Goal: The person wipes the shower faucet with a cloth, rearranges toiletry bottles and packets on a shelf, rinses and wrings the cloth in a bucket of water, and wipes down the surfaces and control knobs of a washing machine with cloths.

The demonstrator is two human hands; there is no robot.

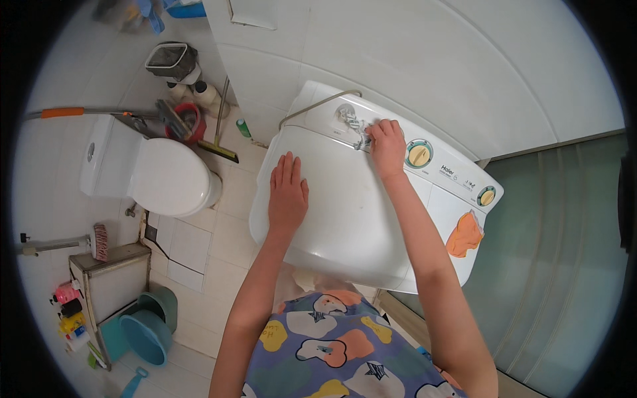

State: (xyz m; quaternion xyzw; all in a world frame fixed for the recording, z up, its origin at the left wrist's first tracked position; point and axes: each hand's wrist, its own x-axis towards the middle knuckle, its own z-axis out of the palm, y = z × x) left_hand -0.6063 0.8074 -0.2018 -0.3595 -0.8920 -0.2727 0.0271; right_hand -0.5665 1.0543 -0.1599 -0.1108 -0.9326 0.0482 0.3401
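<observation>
A white twin-tub washing machine stands in front of me, its lids down. My left hand lies flat on the large left lid, fingers stretched out, holding nothing. At the control panel, my right hand has its fingers bent and drawn together; what they hold, if anything, is hidden. Its fingertips are right beside a crumpled-looking silvery piece on the panel. To the right of that hand is a cream dial, and farther along sits a smaller dial. An orange cloth rests on the right lid.
Left of the machine are a white toilet, a red bucket, a floor squeegee and a waste bin. Blue basins stand by a low cabinet. A frosted glass door closes off the right side.
</observation>
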